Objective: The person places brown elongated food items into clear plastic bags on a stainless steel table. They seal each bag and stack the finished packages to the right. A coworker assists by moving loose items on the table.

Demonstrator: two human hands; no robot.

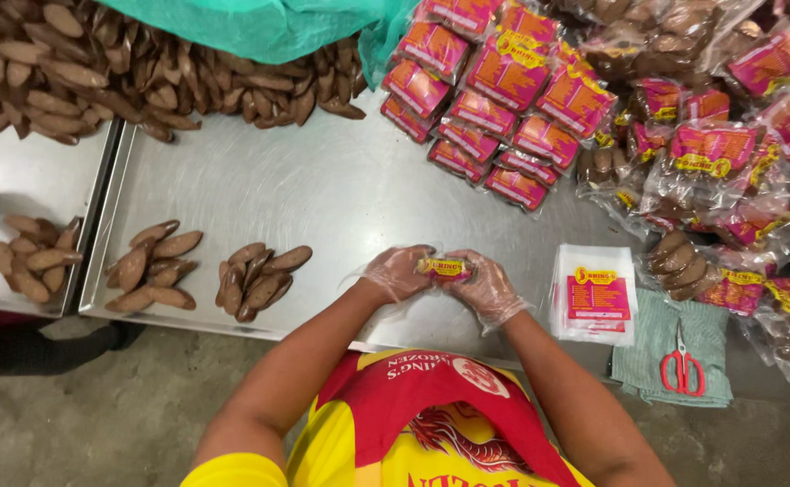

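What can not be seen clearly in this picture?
Head view:
- Packet: mostly covered by the left hand and right hand; contents hidden.
- Brown pile: partly under the green sheet, cut off by the top edge.
- Scissors: blades too small to make out.

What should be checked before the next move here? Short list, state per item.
1. Both hands on the packet: ok, left hand and right hand grip it from either side.
2. Gloves on: ok, clear gloves on both.
3. Packet sealed: cannot tell, hidden by the fingers.
4. Empty bags in reach: ok, stack of empty bags lies right of the hands.
5. Portions ready: ok, brown pieces in small heaps on the steel tray.
6. Scissors clear of the hands: ok, on the green cloth.
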